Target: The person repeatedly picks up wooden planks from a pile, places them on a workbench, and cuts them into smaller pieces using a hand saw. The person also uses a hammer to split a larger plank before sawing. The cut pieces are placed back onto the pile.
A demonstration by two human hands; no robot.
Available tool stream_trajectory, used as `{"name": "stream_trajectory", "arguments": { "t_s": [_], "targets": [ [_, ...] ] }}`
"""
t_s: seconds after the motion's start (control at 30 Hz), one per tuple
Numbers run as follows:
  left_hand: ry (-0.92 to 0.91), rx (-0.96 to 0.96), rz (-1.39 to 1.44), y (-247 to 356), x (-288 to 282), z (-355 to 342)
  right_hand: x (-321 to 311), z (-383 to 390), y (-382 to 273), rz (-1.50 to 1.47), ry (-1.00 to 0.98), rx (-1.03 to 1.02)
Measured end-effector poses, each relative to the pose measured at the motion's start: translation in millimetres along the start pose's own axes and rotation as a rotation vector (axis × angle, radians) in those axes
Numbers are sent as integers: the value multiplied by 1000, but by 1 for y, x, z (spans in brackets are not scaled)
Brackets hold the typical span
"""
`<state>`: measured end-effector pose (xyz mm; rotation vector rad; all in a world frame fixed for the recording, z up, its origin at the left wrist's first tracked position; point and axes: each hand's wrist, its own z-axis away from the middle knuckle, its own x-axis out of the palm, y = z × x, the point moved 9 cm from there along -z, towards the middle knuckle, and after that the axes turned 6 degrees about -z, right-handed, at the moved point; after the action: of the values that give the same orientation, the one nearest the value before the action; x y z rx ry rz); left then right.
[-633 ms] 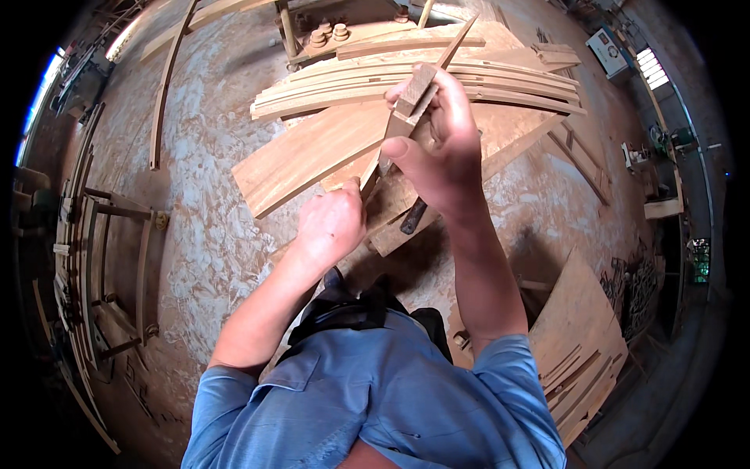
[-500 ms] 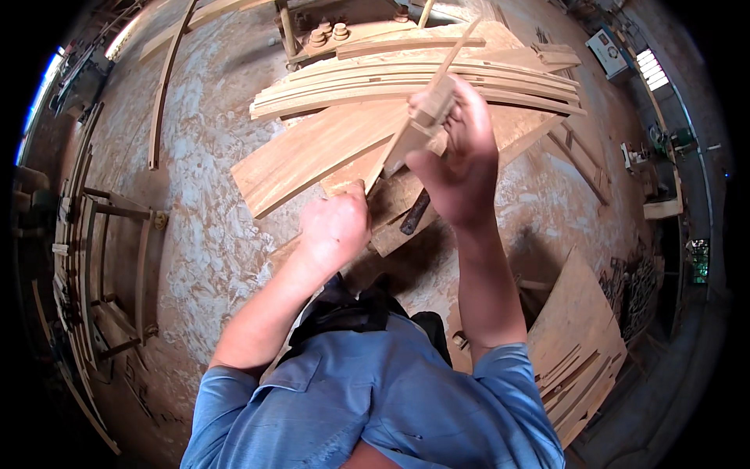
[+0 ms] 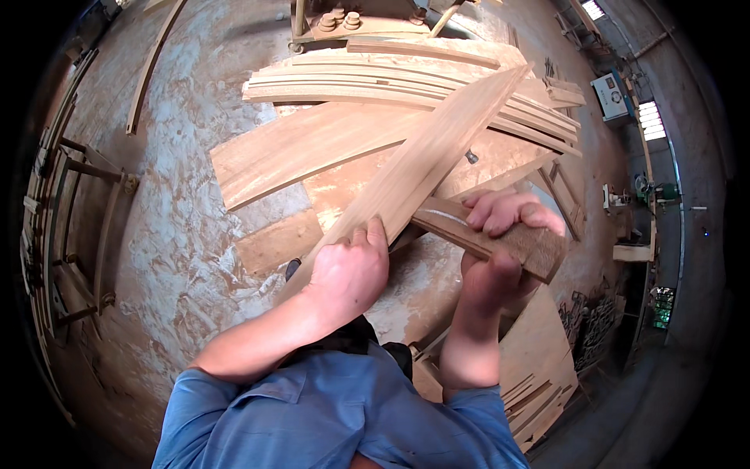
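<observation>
A long pale wooden board with a pointed far end slants across the middle, its broad face turned up. My left hand grips its near part, fingers lying over the face. To the right, my right hand is closed around a brown wooden piece, thick and blocky at one end, with a flat arm reaching toward the board's edge. The exact kind of this piece cannot be made out. Beneath the board lies a wide plank, and a small dark metal piece shows beside the board's right edge.
Long narrow wooden strips are stacked beyond the board. A wooden frame stands at the left. Sheet wood with loose offcuts lies at lower right. Round wooden pieces rest on a low trolley at the back.
The board has turned from nearly edge-on to face up. My right hand has moved right and nearer with the blocky wooden piece, away from the board's middle. The view has shifted slightly.
</observation>
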<state>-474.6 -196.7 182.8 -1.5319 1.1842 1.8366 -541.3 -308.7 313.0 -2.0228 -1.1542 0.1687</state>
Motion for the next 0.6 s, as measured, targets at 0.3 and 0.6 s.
{"name": "stream_trajectory", "arguments": {
  "t_s": [0.3,0.6],
  "targets": [
    [-1,-17,-22,0,1,-2,-12,12,15,91,-105,-26],
    [28,2,-69,4,-1,-1,-5,16,31,-17,-109,55]
  ]
}}
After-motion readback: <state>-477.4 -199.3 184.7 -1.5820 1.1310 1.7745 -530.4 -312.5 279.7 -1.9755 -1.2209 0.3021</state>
